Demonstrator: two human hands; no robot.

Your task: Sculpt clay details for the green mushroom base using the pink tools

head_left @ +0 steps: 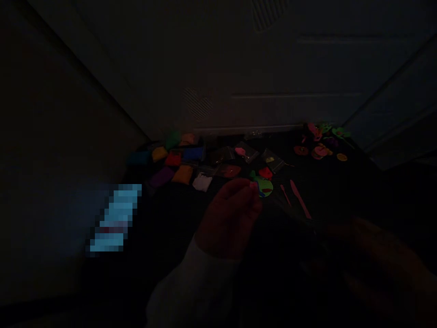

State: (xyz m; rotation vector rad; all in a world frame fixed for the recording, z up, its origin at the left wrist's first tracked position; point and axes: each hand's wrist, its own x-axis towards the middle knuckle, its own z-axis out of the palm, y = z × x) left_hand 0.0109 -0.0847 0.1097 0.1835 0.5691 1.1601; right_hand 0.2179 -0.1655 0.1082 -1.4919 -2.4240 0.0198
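The scene is very dark. My left hand [229, 217], in a pale sleeve, is raised over a dark mat [191, 214] with its fingers pinched on a small pink piece of clay [253, 185]. Just past its fingertips lies a green clay disc [265, 187] with red and blue bits on it. My right hand [372, 255] is low at the right, dim and blurred; I cannot tell whether its fingers are closed. Two pink modelling tools [299, 198] lie between the hands.
Several coloured clay packets [177, 164] lie in rows at the back left. Clear bags [246, 152] sit mid-mat. Finished clay shapes [321, 143] cluster at the back right. A glowing blurred screen [116, 218] lies left. A pale door [266, 82] stands behind.
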